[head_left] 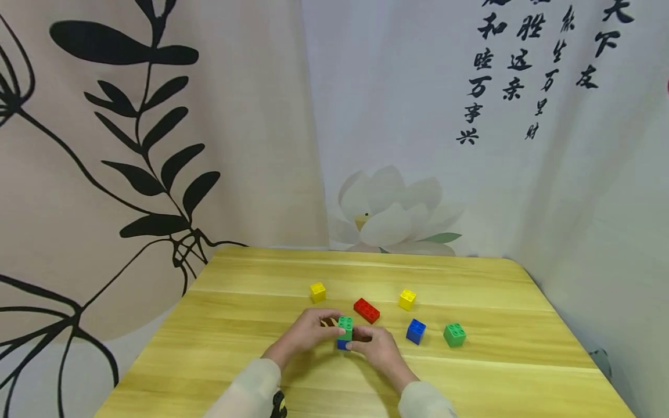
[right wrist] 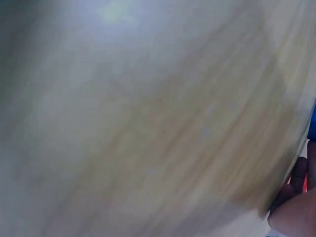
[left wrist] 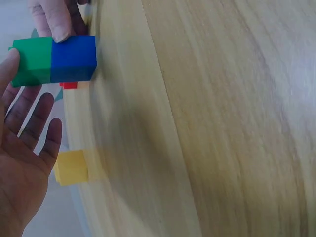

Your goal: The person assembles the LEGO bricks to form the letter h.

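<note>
A green block sits on top of a blue block at the near middle of the wooden table. My right hand pinches this stack from the right, and its fingers lie across the seam between the two blocks. My left hand is at the stack's left side. In the left wrist view the left hand shows its palm with fingers straight, one fingertip touching the green block next to the blue block. The right wrist view is a blur of table with right fingers at the corner.
Loose blocks lie beyond and to the right of the hands: a yellow block, a red two-by-four block, a second yellow block, a blue block and a green block. Printed curtains hang behind the table.
</note>
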